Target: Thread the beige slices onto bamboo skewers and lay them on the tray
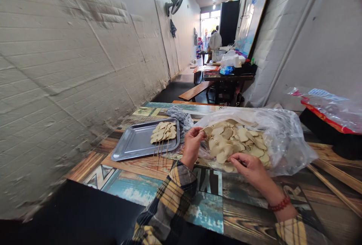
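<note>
A clear plastic bag [285, 139] lies open on the table, full of pale round slices [237, 141]. My left hand [193, 144] is closed at the bag's left edge, pinching one slice, possibly on a thin skewer. My right hand [249, 166] rests at the near edge of the pile, its fingers curled on a slice. To the left, a metal tray [132, 143] holds several skewers of slices [164, 131], their sticks reaching over the tray's near rim.
The table [175, 196] has a patchwork wood print. A white brick wall [70, 71] runs close on the left. Long bamboo sticks [333, 184] lie at the right, beside a red-trimmed plastic bag [330, 109]. Another table and bench [223, 80] stand beyond.
</note>
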`<state>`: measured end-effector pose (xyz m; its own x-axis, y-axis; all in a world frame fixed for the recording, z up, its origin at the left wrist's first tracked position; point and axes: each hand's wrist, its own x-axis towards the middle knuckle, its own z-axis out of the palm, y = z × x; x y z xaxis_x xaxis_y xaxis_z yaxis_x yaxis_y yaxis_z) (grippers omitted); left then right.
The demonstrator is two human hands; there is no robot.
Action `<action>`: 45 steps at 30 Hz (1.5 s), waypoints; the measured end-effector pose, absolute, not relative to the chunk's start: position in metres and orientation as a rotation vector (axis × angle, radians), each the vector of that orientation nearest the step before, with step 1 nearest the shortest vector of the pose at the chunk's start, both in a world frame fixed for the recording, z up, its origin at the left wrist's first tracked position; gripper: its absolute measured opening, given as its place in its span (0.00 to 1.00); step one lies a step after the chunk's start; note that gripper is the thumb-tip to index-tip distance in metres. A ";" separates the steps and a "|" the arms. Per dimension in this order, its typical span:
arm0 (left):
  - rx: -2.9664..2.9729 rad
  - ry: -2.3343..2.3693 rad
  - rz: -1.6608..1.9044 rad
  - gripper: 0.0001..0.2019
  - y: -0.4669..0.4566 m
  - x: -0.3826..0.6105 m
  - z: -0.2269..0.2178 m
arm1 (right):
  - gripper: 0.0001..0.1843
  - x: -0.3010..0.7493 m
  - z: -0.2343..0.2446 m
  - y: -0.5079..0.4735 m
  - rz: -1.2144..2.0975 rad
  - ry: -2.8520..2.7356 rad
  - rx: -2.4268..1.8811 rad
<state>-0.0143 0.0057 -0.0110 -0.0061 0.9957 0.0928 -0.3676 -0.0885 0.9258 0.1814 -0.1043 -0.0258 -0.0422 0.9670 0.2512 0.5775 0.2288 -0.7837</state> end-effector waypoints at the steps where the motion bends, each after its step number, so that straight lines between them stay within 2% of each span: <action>1: 1.007 0.876 1.423 0.11 0.005 -0.014 -0.011 | 0.19 0.182 -0.026 -0.104 0.626 -1.722 -1.447; 10: 1.114 0.934 1.420 0.06 0.002 -0.013 -0.009 | 0.19 0.182 -0.030 -0.103 0.594 -1.731 -1.452; 21: 1.008 0.850 1.352 0.10 -0.002 -0.010 -0.006 | 0.20 0.180 -0.030 -0.103 0.571 -1.718 -1.432; 31: 0.784 0.812 1.279 0.19 0.002 -0.012 -0.006 | 0.20 0.178 -0.029 -0.103 0.527 -1.689 -1.378; 45: 0.608 0.768 1.232 0.17 0.008 -0.012 -0.019 | 0.18 0.181 -0.041 -0.102 0.439 -1.725 -1.351</action>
<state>-0.0120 0.0078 -0.0185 0.1471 0.9718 -0.1845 -0.5934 0.2359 0.7696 0.1809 -0.1024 -0.0412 -0.0253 0.9089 0.4162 0.5999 0.3468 -0.7210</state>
